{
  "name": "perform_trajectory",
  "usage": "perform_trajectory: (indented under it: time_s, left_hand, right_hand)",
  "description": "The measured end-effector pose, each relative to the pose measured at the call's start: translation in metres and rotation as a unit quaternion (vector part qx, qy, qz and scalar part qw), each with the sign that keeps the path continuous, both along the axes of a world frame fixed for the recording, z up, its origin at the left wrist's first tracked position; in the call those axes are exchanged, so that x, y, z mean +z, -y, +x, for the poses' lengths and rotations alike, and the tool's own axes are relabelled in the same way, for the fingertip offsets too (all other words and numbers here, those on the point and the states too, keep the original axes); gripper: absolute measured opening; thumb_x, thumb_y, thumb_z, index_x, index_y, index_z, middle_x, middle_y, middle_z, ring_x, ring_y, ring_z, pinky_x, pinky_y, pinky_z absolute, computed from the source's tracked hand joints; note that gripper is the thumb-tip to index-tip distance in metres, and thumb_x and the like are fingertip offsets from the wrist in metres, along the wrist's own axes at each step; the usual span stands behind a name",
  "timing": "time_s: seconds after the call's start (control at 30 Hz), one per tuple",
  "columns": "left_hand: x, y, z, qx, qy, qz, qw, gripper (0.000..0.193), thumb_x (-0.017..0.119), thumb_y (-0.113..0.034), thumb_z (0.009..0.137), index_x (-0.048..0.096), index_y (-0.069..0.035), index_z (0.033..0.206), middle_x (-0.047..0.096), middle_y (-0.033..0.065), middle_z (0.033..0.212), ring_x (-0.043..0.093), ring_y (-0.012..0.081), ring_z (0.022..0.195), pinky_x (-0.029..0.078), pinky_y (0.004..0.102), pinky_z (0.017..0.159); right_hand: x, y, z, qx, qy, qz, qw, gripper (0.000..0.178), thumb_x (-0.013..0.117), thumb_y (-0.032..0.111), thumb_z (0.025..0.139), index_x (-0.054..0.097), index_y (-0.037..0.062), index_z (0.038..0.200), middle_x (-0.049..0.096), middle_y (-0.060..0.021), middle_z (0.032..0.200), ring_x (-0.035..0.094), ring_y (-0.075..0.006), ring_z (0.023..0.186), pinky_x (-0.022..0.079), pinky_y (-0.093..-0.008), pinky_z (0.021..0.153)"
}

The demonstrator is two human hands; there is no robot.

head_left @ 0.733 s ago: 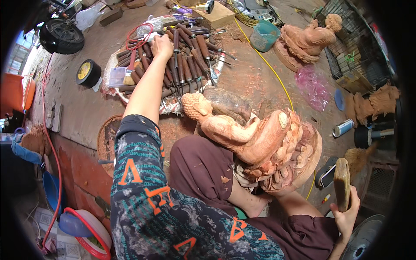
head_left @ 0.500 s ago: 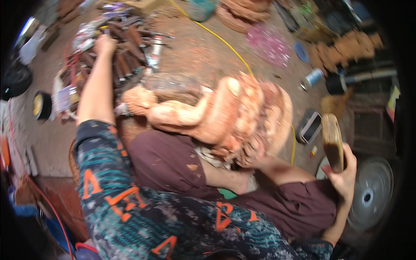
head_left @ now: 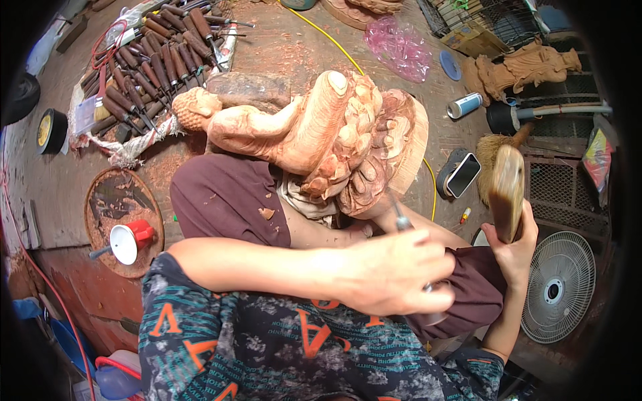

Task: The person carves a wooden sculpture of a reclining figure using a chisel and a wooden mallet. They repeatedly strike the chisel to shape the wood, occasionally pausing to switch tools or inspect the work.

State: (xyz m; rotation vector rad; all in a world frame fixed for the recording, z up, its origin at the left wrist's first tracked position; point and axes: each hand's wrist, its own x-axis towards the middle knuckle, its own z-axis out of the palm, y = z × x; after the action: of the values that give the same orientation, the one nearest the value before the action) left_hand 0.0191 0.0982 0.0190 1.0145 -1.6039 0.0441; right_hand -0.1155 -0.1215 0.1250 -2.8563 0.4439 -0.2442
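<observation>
My left hand [head_left: 401, 271] is closed around a carving chisel [head_left: 401, 219], in front of my body over my right thigh. Its metal end points up toward the base of a carved wooden statue [head_left: 294, 144]. Motion smears the chisel's handle. The statue lies on its side by my crossed legs, its curly-haired head at the left and its petalled base at the right. My right hand [head_left: 518, 248] grips a worn wooden mallet [head_left: 507, 190], held upright at the right.
Many dark-handled chisels [head_left: 157, 67] fill a cloth-edged tray at the upper left. A round tray [head_left: 159, 200] holds a red and white cup [head_left: 130, 242]. Rightward are a phone [head_left: 463, 176], a can [head_left: 464, 105], a broom [head_left: 493, 154] and a fan [head_left: 557, 287]. A yellow cable [head_left: 331, 48] crosses the floor.
My left hand has left the chisel pile and swung right across my body, now with a chisel in it. My right hand keeps the mallet, nearly in the same place.
</observation>
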Motion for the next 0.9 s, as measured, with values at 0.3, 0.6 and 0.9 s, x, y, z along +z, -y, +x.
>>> perform_trajectory:
  time_s: [0.3,0.6,0.9]
  left_hand:
    - [-0.063,0.013,-0.025,0.029,0.035,-0.13,0.99,0.02,0.066,-0.019,0.072,0.05,-0.008,0.067,0.04,-0.0003,0.063,0.044,0.0155,0.056,0.033,0.0306,0.051]
    - [-0.063,0.016,-0.021,-0.016,0.014,-0.187,0.982,0.033,0.069,-0.017,0.08,0.044,-0.01,0.06,0.037,-0.001,0.059,0.043,0.0156,0.051,0.033,0.0301,0.048]
    - [-0.077,0.01,-0.012,-0.074,0.115,-0.203,0.97,0.023,0.062,-0.019,0.07,0.043,-0.01,0.06,0.04,-0.0015,0.059,0.046,0.0146,0.052,0.034,0.0296,0.05]
  right_hand:
    - [0.005,-0.034,-0.027,0.244,0.062,-0.164,0.954,0.038,0.079,0.002,0.071,0.057,0.0047,0.102,0.05,-0.009,0.071,0.05,-0.0233,0.057,0.04,-0.033,0.048]
    - [0.02,-0.056,-0.035,0.332,0.014,-0.203,0.921,0.042,0.079,-0.003,0.067,0.058,0.0134,0.1,0.05,-0.0061,0.075,0.051,-0.0202,0.057,0.04,-0.0313,0.047]
    - [0.021,-0.068,-0.04,0.39,-0.029,-0.252,0.885,0.047,0.075,-0.004,0.072,0.055,0.0228,0.105,0.051,-0.0022,0.073,0.049,-0.0173,0.058,0.041,-0.0294,0.048]
